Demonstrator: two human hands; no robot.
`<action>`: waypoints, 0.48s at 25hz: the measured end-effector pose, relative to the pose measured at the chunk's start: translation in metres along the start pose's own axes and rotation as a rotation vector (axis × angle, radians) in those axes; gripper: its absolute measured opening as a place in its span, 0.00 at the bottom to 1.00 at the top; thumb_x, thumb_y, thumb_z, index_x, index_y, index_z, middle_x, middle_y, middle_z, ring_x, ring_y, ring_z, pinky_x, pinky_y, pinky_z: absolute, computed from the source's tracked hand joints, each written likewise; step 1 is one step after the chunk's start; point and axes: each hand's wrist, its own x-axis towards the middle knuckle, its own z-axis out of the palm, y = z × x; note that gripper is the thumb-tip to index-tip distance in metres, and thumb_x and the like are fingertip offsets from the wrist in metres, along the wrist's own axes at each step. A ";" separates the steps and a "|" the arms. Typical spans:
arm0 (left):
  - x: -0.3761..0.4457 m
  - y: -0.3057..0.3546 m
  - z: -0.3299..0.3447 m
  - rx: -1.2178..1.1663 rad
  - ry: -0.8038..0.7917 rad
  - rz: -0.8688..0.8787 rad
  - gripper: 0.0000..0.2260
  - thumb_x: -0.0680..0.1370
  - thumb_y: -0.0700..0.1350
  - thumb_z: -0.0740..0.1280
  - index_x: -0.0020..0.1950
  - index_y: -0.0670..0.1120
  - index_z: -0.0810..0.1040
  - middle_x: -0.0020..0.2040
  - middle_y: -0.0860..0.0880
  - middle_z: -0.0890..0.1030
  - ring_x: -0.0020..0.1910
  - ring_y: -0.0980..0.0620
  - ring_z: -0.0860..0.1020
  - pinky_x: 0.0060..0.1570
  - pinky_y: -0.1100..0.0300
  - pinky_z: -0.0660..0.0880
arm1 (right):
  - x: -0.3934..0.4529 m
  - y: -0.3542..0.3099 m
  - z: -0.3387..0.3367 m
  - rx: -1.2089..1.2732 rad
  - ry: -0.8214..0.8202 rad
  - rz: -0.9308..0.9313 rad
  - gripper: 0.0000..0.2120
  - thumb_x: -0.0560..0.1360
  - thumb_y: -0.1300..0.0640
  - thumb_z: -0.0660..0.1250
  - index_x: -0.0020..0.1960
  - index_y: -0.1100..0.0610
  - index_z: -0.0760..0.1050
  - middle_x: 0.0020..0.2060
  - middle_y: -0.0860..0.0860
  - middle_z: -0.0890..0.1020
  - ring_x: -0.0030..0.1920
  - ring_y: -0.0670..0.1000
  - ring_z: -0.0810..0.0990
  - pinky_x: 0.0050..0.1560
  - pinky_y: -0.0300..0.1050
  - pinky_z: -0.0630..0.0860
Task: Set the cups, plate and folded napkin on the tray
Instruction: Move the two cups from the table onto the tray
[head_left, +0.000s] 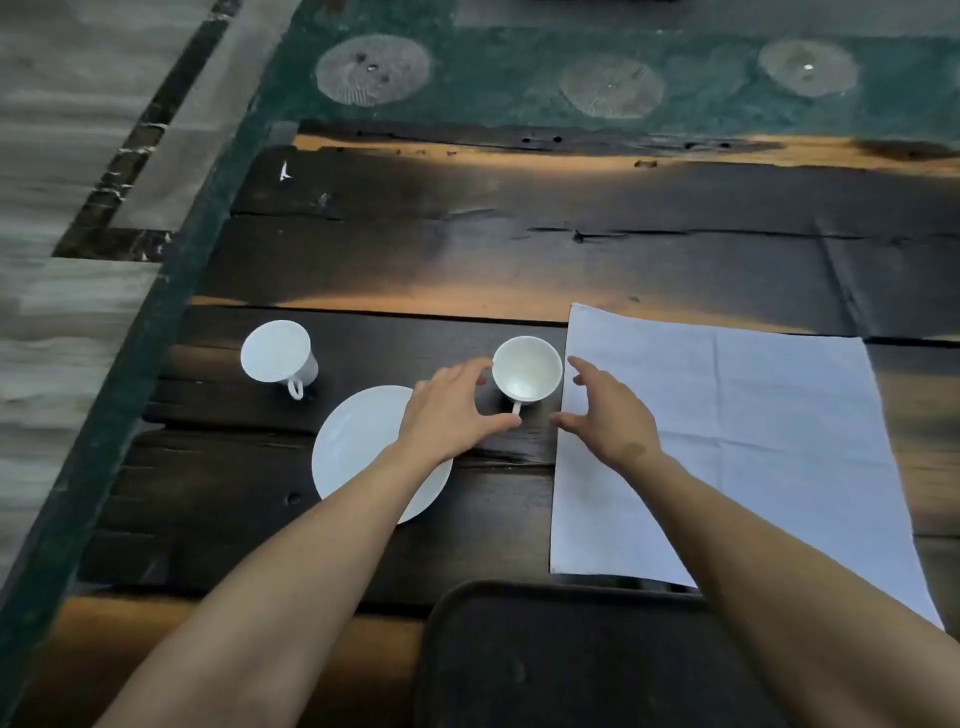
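A white cup (527, 370) stands upright on the dark wooden table, its handle toward me. My left hand (453, 410) curves around its left side with fingers apart, thumb beside the handle. My right hand (608, 413) is spread open just right of the cup, over the edge of a pale napkin (753, 441) that lies unfolded and flat. A second white cup (278, 356) stands at the left. A white plate (358, 447) lies under my left wrist. The dark tray (519, 670) sits at the near edge, partly covered by my right forearm.
The dark plank table (467, 249) stretches away behind the cups. A green mat (493, 67) with round woven coasters lies beyond the table. The table's left edge (156, 332) runs diagonally beside grey floor.
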 end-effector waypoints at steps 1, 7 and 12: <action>0.004 0.002 0.002 -0.034 0.005 -0.013 0.33 0.67 0.67 0.72 0.68 0.59 0.67 0.60 0.58 0.79 0.62 0.52 0.73 0.55 0.53 0.66 | 0.006 0.001 0.001 0.031 -0.004 -0.011 0.37 0.71 0.46 0.74 0.73 0.42 0.59 0.66 0.46 0.75 0.64 0.53 0.74 0.52 0.50 0.74; 0.021 -0.002 0.013 -0.121 0.015 -0.046 0.36 0.64 0.65 0.74 0.68 0.60 0.66 0.63 0.58 0.77 0.63 0.53 0.73 0.57 0.52 0.66 | 0.031 0.004 0.015 0.166 -0.079 -0.034 0.37 0.66 0.48 0.78 0.69 0.40 0.61 0.64 0.43 0.77 0.58 0.53 0.78 0.48 0.48 0.74; 0.023 0.006 0.015 -0.195 0.046 -0.075 0.34 0.63 0.64 0.73 0.66 0.58 0.69 0.61 0.58 0.79 0.60 0.52 0.74 0.52 0.58 0.64 | 0.034 0.002 0.021 0.227 -0.037 -0.045 0.36 0.65 0.44 0.77 0.68 0.43 0.63 0.61 0.46 0.79 0.55 0.53 0.80 0.47 0.48 0.75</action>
